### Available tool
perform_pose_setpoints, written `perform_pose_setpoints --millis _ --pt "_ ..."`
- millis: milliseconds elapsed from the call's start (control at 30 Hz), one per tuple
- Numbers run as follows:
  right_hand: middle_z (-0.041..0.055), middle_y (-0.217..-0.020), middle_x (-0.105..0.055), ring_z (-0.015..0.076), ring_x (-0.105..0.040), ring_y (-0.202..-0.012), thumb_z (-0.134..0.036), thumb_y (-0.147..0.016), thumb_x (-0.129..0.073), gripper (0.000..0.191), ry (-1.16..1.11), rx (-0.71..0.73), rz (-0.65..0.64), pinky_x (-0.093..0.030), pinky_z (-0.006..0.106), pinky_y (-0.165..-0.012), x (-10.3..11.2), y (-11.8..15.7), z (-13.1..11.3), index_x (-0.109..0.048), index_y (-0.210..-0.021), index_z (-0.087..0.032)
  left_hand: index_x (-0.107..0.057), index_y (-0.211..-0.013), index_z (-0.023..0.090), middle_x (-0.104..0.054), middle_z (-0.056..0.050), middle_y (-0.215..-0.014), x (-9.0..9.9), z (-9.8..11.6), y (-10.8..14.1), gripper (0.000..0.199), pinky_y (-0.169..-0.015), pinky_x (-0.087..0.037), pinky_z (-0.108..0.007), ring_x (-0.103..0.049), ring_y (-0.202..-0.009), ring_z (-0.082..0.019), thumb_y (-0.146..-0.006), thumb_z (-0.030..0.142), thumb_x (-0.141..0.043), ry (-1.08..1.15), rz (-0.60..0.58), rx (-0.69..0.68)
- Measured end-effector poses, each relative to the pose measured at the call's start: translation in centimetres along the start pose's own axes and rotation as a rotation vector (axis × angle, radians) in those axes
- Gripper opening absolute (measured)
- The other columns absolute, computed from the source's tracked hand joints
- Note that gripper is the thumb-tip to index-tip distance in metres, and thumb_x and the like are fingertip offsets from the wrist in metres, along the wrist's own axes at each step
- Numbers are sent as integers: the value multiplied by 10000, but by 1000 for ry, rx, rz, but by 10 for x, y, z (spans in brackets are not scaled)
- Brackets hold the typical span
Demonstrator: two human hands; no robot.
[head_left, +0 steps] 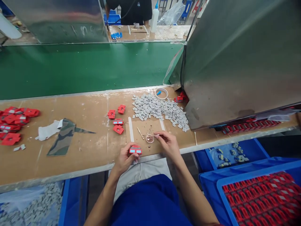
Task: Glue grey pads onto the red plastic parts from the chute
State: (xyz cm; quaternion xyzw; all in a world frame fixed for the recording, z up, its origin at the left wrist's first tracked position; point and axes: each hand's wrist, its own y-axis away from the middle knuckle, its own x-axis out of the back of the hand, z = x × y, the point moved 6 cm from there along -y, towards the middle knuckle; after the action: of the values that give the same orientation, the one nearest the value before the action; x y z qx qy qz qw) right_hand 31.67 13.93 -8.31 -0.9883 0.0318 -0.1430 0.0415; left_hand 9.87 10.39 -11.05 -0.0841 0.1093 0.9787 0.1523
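Note:
My left hand grips a red toy vehicle shell with light blue windows, just over the table's front edge. In my right hand a thin pale stick is pinched, its tip over a small clear round dish. Another small stick lies on the cardboard left of the dish. A few tiny dark bits are scattered around it. Beyond my hands spreads a heap of small grey rectangular pieces. Several more red shells sit to the left of the cardboard.
A tape roll lies at the heap's back edge. Camouflage cloth and a pile of red shells are at left. A large metal hood overhangs the right. Blue bins stand below. A co-worker is across the line.

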Motion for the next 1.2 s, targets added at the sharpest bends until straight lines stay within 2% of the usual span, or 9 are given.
perform_pose_setpoints --millis 167,333,433,567,767,867,967,1100,1200 --pt "65 -932 -785 203 -721 -837 -326 -934 -671 148 -32 21 81 -558 317 -758 1 2 2 -777 -957 -226 -644 -1104 159 -782 -99 -962 -1 1 -1 424 -612 -604 -252 -714 -692 -158 -856 469 -795 17 -11 -23" --pt "51 -853 -742 206 -692 -840 -336 -905 -715 152 -94 102 165 -551 344 -786 -4 2 0 -707 -805 -222 -697 -1065 159 -792 -118 -1036 3 0 -1 407 -689 -615 -275 -743 -830 -202 -799 426 -848 -40 65 -33" --pt "51 -836 -731 203 -695 -825 -410 -894 -733 233 -183 52 225 -565 344 -771 -7 4 6 -663 -781 -218 -719 -1058 166 -799 -101 -997 6 -1 0 408 -780 -624 -313 -756 -873 -222 -778 426 -861 -90 99 -36" --pt "55 -826 -739 191 -707 -741 -515 -900 -715 325 -216 -17 287 -589 335 -710 -5 11 16 -620 -826 -213 -697 -1116 172 -806 -114 -1049 6 -4 4 425 -835 -630 -342 -776 -920 -241 -809 435 -829 -119 126 -45" --pt "21 -712 -719 176 -699 -624 -585 -830 -776 418 -308 -163 306 -591 313 -635 6 13 25 -595 -809 -209 -710 -1068 176 -801 -94 -988 1 -1 5 332 -759 -613 -292 -772 -846 -219 -842 405 -794 -257 134 -81" --pt "21 -710 -730 172 -701 -614 -565 -844 -777 399 -349 -149 297 -595 309 -626 6 18 12 -595 -806 -212 -719 -1043 178 -800 -85 -970 -1 6 5 278 -750 -593 -281 -755 -825 -208 -854 375 -777 -368 148 -126" --pt "47 -787 -767 194 -740 -693 -497 -903 -745 316 -304 -64 248 -614 326 -658 2 27 -12 -616 -827 -219 -724 -1035 190 -802 -77 -975 -2 10 6 212 -769 -576 -280 -746 -850 -208 -862 306 -760 -470 156 -153" --pt "64 -857 -793 225 -776 -823 -371 -939 -722 171 -128 108 107 -628 347 -747 -10 36 -41 -667 -855 -233 -719 -1038 195 -792 -86 -1013 -2 7 7 198 -784 -583 -290 -750 -898 -225 -861 279 -748 -454 146 -146" --pt "53 -843 -796 220 -782 -814 -304 -947 -702 115 -52 186 66 -625 330 -751 -17 38 -48 -674 -856 -239 -713 -1047 193 -786 -89 -1010 -3 5 6 212 -772 -587 -290 -753 -883 -226 -856 278 -751 -424 138 -136"
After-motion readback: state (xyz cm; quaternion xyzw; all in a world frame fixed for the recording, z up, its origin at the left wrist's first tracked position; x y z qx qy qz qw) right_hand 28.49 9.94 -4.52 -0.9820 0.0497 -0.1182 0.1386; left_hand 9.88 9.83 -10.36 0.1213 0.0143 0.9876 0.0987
